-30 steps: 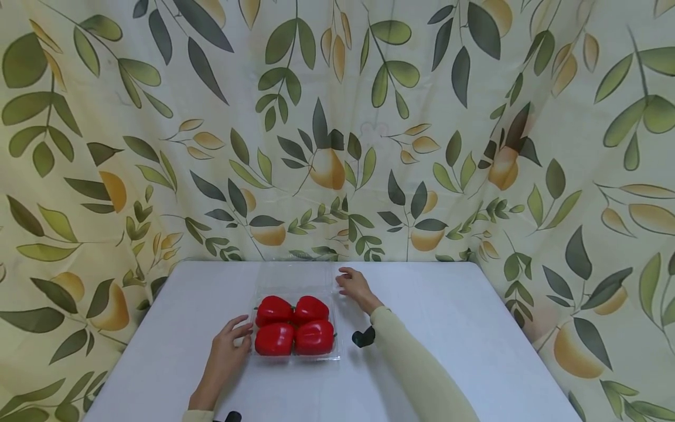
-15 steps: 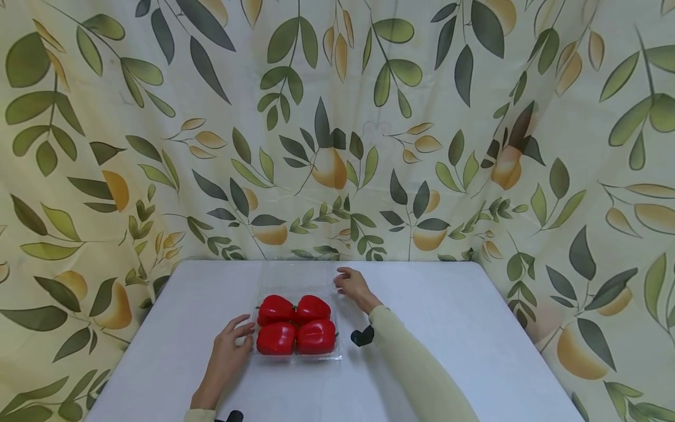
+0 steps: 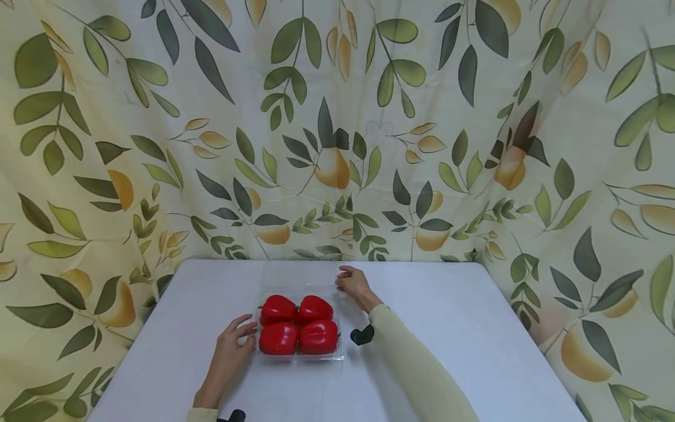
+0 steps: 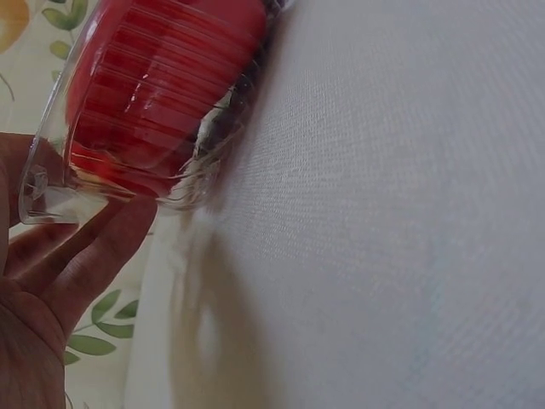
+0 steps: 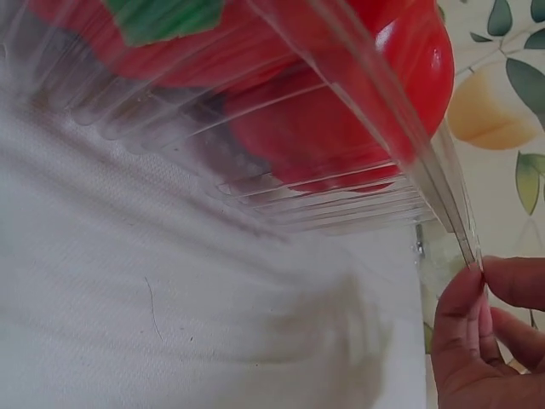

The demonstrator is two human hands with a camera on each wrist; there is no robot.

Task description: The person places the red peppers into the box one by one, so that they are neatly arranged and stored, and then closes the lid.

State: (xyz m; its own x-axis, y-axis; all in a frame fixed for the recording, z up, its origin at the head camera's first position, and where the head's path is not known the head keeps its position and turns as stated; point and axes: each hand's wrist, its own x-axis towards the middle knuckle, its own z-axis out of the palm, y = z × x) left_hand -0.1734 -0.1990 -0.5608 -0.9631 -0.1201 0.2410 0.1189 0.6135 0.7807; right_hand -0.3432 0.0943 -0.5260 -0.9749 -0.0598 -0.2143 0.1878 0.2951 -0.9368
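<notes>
Several red bell peppers [image 3: 278, 338] sit together in a clear plastic clamshell container [image 3: 331, 357], its lid [image 3: 299, 273] laid back flat toward the wall side. My left hand [image 3: 230, 350] is at the container's left side; in the left wrist view its relaxed fingers [image 4: 109, 243] touch the ribbed side wall under the rim. At the back right is my right hand [image 3: 354, 285]. The right wrist view shows its thumb and finger pinching the clear plastic edge near the back corner. A pepper's green stem [image 5: 166, 19] shows through the plastic there.
The container stands on a white-covered table [image 3: 437, 340]. A leaf-and-fruit patterned curtain [image 3: 337, 135] hangs right behind the table's back edge and along both sides. A black strap piece [image 3: 362, 335] sits at the right wrist, another [image 3: 237, 415] near the left.
The whole head view has shifted slightly, so everything appears a little further right. Hands, container and peppers keep nearly the same places relative to each other.
</notes>
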